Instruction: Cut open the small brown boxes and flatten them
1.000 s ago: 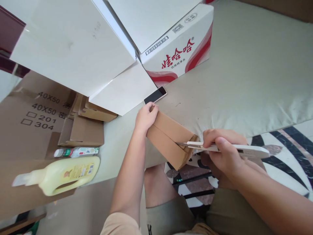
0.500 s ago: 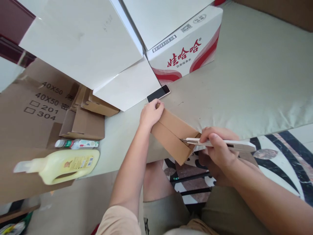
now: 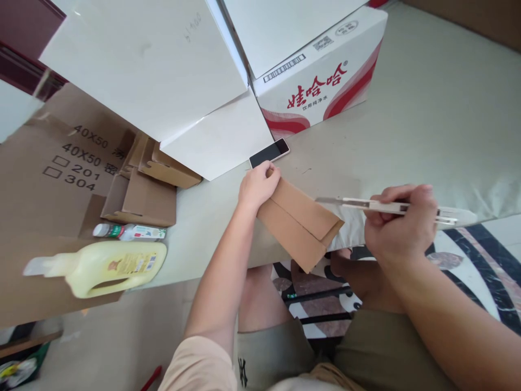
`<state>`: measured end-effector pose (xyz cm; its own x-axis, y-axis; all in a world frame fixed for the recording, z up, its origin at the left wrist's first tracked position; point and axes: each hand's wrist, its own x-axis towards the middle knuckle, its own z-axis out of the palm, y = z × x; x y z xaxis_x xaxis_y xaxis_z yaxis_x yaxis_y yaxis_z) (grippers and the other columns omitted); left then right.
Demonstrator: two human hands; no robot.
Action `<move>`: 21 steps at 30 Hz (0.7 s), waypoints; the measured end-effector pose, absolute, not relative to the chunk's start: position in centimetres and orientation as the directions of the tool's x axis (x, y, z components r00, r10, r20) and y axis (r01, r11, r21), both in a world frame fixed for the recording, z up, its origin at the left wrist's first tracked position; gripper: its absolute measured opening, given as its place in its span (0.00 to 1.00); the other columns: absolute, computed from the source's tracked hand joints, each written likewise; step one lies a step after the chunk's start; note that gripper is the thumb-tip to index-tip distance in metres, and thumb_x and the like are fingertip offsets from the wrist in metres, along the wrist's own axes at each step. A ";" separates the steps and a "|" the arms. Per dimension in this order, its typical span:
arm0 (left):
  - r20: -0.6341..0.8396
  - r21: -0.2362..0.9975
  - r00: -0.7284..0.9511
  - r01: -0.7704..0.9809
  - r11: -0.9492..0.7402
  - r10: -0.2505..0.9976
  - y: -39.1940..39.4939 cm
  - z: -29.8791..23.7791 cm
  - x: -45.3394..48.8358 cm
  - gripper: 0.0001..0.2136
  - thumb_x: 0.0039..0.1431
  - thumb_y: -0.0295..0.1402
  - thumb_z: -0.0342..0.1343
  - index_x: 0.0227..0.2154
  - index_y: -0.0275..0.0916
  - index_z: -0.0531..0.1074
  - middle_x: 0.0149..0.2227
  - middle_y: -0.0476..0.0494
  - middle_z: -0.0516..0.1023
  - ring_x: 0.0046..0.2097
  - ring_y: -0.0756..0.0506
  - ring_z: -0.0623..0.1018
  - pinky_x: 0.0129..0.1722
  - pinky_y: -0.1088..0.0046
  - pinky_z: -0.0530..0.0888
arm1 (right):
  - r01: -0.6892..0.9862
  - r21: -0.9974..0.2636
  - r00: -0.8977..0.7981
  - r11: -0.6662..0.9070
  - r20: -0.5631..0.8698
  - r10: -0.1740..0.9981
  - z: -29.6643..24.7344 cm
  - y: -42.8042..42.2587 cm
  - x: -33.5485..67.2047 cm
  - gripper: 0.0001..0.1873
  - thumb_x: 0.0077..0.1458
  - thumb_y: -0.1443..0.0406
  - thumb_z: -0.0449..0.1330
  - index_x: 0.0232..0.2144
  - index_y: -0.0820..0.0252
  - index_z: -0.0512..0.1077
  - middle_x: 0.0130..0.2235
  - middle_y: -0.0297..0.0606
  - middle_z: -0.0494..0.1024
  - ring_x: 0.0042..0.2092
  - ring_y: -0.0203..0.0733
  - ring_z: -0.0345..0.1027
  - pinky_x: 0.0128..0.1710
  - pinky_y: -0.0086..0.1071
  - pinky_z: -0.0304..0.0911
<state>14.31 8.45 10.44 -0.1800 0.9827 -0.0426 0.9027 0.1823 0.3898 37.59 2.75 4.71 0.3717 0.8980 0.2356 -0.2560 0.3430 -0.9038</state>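
Centrally: one small brown carton, slanting from mid-frame down toward the right, lower end jutting past the edge of the table. Left hand, centre: grip clamped on the carton's upper end. Right hand, right of centre: grip wrapped around one white utility knife, blade exposed, pointing left, tip at the carton's upper-right edge; whether touching, cannot tell. One dark-screened phone, just above the left hand. One red-and-white printed box, upper middle. One pale yellow jug, lower left, lying below a smaller bottle.
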 end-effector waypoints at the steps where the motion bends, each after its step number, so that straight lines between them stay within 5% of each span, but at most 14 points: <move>1: -0.043 0.394 -0.182 0.901 0.184 0.982 8.5 10.5 14.3 0.09 0.63 0.41 0.48 0.32 0.45 0.70 0.34 0.48 0.77 0.38 0.43 0.74 0.34 0.68 0.63 | -0.365 -0.865 0.419 0.346 0.179 0.890 4.9 3.0 37.4 0.22 0.60 0.49 0.55 0.21 0.55 0.66 0.18 0.29 0.62 0.16 0.31 0.51 0.12 0.29 0.42; 8: -0.043 0.430 -0.184 0.884 0.185 0.982 8.7 10.4 13.8 0.09 0.62 0.40 0.49 0.32 0.44 0.71 0.35 0.48 0.78 0.39 0.43 0.74 0.36 0.68 0.65 | -0.479 -0.855 0.127 0.199 0.157 0.979 5.1 2.3 36.4 0.30 0.56 0.37 0.52 0.33 0.56 0.74 0.18 0.33 0.73 0.14 0.36 0.62 0.13 0.30 0.55; 13: -0.047 0.442 -0.182 0.878 0.184 0.982 8.7 10.4 13.7 0.09 0.62 0.40 0.49 0.30 0.44 0.70 0.33 0.49 0.77 0.38 0.44 0.74 0.35 0.69 0.64 | -0.436 -0.866 0.000 0.244 0.271 0.963 5.1 1.7 36.4 0.16 0.56 0.51 0.62 0.26 0.57 0.76 0.17 0.31 0.72 0.15 0.35 0.61 0.13 0.29 0.54; 21: -0.044 0.443 -0.174 0.879 0.176 0.984 8.7 10.5 13.7 0.09 0.62 0.40 0.48 0.30 0.44 0.69 0.33 0.49 0.77 0.37 0.44 0.74 0.34 0.69 0.63 | -0.398 -0.894 -0.005 0.207 0.228 0.974 5.5 1.7 36.5 0.10 0.51 0.63 0.59 0.21 0.58 0.75 0.16 0.32 0.70 0.15 0.33 0.58 0.13 0.28 0.51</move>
<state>13.66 8.70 10.49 -0.1741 0.9837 -0.0443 0.8793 0.1756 0.4426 36.48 1.65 5.47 -0.0050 0.9738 0.2276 -0.3981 0.2068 -0.8937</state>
